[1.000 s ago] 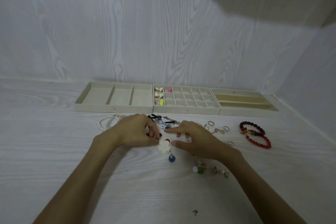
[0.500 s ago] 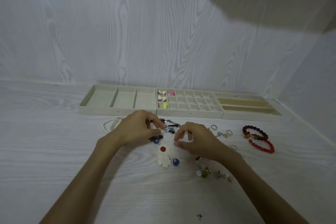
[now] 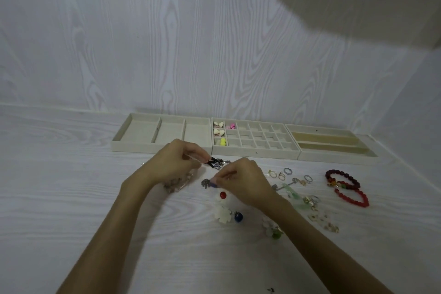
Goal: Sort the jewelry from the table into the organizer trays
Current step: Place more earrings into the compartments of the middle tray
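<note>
Three beige organizer trays stand in a row at the back: a three-slot tray [image 3: 162,149], a grid tray [image 3: 255,153] with a few small earrings in its left cells, and a long-slot tray [image 3: 334,157]. Loose jewelry lies in front of them. My left hand [image 3: 171,164] pinches a small black piece [image 3: 212,161] at its fingertips. My right hand [image 3: 241,179] pinches a small dark silver piece [image 3: 207,183] just above the table. White flower earrings with a red bead [image 3: 223,195] and a blue bead [image 3: 238,217] lie below my hands.
Several rings [image 3: 287,171] lie right of my hands. Two red bead bracelets [image 3: 346,186] sit further right. A pale green piece [image 3: 294,194], a green-bead earring [image 3: 274,231] and a clear bracelet [image 3: 181,182] under my left wrist also lie on the white wood-grain table.
Both hands let go of the white flower earring, which now lies on the table. They moved up toward the pile, and each now pinches a small dark piece.
</note>
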`<action>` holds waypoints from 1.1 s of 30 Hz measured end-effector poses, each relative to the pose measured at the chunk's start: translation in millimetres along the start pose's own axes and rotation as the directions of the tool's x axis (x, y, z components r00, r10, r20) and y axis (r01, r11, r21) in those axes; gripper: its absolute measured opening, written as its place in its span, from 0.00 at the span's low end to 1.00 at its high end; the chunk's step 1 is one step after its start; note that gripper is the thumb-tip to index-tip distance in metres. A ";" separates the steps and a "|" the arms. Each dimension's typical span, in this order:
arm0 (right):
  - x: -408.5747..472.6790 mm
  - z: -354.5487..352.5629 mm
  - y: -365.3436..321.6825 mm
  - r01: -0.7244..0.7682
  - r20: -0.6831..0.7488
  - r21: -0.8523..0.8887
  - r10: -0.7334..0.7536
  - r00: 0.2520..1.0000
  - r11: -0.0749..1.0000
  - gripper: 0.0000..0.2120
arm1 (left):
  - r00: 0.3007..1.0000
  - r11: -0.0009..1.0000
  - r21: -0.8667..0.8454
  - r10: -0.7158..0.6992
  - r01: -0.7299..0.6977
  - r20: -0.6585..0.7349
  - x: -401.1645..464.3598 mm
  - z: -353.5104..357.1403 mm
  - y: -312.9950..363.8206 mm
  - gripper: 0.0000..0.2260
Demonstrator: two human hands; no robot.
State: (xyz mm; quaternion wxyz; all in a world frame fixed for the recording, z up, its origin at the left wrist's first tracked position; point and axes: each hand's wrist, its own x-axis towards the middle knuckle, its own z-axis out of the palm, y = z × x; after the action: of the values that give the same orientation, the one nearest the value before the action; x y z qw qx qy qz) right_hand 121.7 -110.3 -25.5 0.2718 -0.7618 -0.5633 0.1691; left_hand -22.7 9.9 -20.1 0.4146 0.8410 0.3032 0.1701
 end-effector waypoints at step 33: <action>39.5 -62.8 15.3 -0.076 -0.043 0.874 0.233 0.971 0.479 0.11 | 0.988 0.956 -0.250 0.142 -0.151 -0.053 69.5 13.3 48.4 0.10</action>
State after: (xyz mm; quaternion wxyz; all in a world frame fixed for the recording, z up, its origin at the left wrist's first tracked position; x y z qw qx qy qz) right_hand 181.0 -90.1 17.0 0.6440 -0.5801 -0.3075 0.3928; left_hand 55.0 24.4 13.1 0.4995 0.7982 0.2229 0.2523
